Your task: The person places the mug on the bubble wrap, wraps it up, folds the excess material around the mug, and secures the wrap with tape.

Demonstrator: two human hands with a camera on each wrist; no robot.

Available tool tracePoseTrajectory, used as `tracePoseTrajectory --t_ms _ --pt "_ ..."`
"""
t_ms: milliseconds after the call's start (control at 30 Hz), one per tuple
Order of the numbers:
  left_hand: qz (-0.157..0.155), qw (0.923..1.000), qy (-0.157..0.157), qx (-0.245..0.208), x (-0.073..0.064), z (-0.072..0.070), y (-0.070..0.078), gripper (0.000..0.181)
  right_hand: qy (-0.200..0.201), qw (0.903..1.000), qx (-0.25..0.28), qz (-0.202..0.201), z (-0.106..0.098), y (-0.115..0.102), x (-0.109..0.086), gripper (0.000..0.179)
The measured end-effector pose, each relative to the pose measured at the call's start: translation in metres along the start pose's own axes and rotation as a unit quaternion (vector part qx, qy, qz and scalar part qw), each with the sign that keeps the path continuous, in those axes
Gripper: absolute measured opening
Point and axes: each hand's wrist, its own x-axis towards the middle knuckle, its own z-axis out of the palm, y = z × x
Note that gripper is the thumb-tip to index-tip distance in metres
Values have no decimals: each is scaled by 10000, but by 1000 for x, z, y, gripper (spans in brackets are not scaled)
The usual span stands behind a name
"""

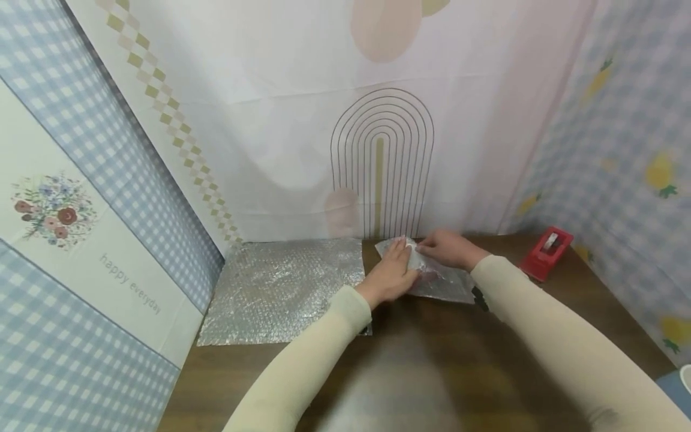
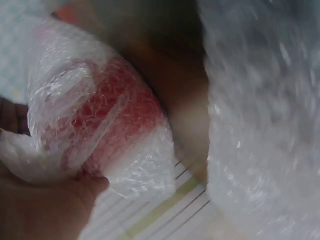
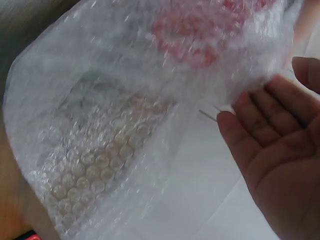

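Note:
A sheet of clear bubble wrap (image 1: 445, 287) lies at the back of the brown table, partly folded over a red thing (image 2: 112, 100) whose kind is blurred by the layers. My left hand (image 1: 393, 273) holds the folded bundle, thumb on the near side and fingers around its far edge. At the bundle's right, my right hand (image 1: 453, 247) touches the wrap's upper edge. Seen in the right wrist view, its fingers are only slightly bent and the thumb stands apart from the wrap. Bubbles show in the loose part (image 3: 95, 170).
A second bubble wrap sheet (image 1: 286, 291) lies flat on the left of the table (image 1: 410, 372). To the right stands a red tape dispenser (image 1: 545, 253). A printed cloth (image 1: 281, 120) hangs directly behind the work, with checked cloths (image 1: 621, 150) at the sides.

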Motion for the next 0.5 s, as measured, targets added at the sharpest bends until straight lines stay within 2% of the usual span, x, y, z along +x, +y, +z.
tracePoseTrajectory --t_ms 67,133,233,300,400,500 --pt "-77 9975 -42 -707 -2 -2 -6 72 109 9998 103 116 6 -1 3 39" --pt "-168 9891 -39 -1461 -4 -6 -13 69 267 9994 115 202 11 -2 6 38" --pt "-158 9776 8 -2100 -5 -11 -23 67 436 9985 76 335 14 -4 11 39" --pt "-3 9825 -72 -1860 -6 -17 -27 67 462 9983 15 353 16 -4 14 41" --pt "391 9959 -205 -794 -6 -28 -30 66 428 9984 36 357 17 -3 16 40" --pt "813 9961 -282 217 -5 -40 -33 63 362 9987 62 349 17 -3 16 40"
